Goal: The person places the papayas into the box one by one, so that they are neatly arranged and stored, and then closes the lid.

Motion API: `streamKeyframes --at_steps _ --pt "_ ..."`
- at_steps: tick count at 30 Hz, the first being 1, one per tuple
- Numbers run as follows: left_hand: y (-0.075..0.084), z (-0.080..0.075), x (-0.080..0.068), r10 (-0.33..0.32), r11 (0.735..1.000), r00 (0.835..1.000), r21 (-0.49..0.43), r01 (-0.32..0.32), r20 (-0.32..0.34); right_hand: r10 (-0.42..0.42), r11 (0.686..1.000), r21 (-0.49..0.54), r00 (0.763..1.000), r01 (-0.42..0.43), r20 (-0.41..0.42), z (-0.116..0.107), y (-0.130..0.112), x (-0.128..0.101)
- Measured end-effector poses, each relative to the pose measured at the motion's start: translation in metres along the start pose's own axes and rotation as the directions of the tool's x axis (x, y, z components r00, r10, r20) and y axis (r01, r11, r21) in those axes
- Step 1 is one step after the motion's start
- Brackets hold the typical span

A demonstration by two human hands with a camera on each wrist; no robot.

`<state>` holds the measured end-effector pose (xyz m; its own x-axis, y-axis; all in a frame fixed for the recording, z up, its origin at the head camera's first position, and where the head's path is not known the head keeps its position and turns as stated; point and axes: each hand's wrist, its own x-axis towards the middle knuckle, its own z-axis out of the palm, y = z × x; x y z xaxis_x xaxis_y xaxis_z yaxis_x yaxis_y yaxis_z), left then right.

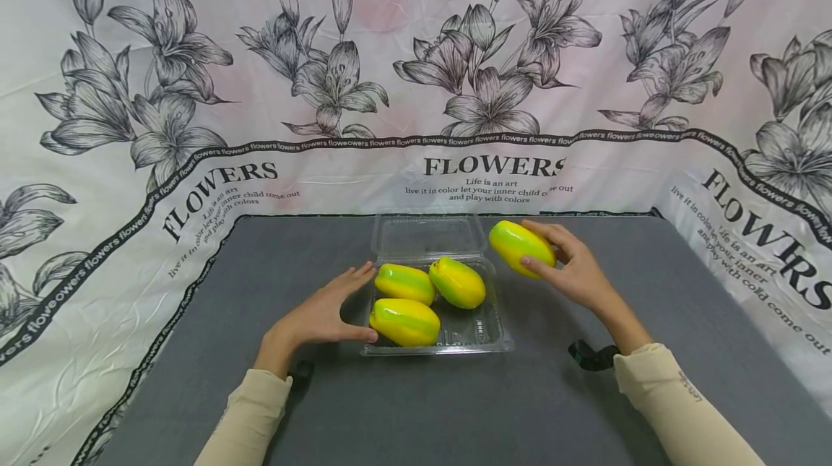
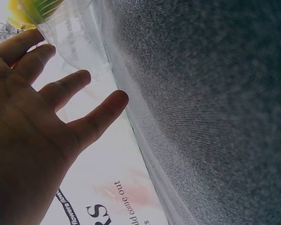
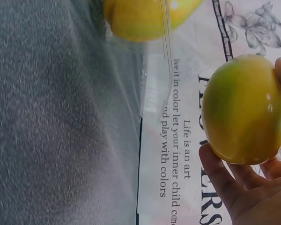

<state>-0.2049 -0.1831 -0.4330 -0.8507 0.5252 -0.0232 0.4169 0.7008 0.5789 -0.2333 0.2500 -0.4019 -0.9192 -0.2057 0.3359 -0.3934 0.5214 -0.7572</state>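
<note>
Head view shows a clear plastic box with its lid folded back, standing on the grey surface near the middle. Three yellow-green fruits lie inside the box: one at the front left, one at the back left and one at the back right. The front right part of the box holds nothing.

The right hand holds a fourth fruit in the air, just beside the right edge of the box and near the lid. Its grip is closed around this fruit, with the thumb below and the fingers behind it. In the right wrist view the same fruit sits between the thumb and the fingers.

The left hand rests at the left side of the box, with straight, spread fingers; its grip is released and holds nothing. The thumb touches the front left corner of the box. In the left wrist view the fingertips lie close to the clear plastic wall.

A cloth with flower prints hangs behind the surface and at both sides.
</note>
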Motion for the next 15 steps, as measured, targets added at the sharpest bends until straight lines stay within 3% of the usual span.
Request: streamKeyframes --at_steps 8,15 --pt "0.0 0.001 0.001 -0.005 1.0 1.0 0.002 0.005 0.002 -0.023 1.0 0.003 0.999 0.023 0.026 0.009 -0.006 -0.007" --pt "-0.001 0.001 0.0 -0.006 1.0 1.0 0.005 0.006 0.0 -0.043 0.998 0.045 0.998 0.041 0.035 0.016 -0.038 -0.016"
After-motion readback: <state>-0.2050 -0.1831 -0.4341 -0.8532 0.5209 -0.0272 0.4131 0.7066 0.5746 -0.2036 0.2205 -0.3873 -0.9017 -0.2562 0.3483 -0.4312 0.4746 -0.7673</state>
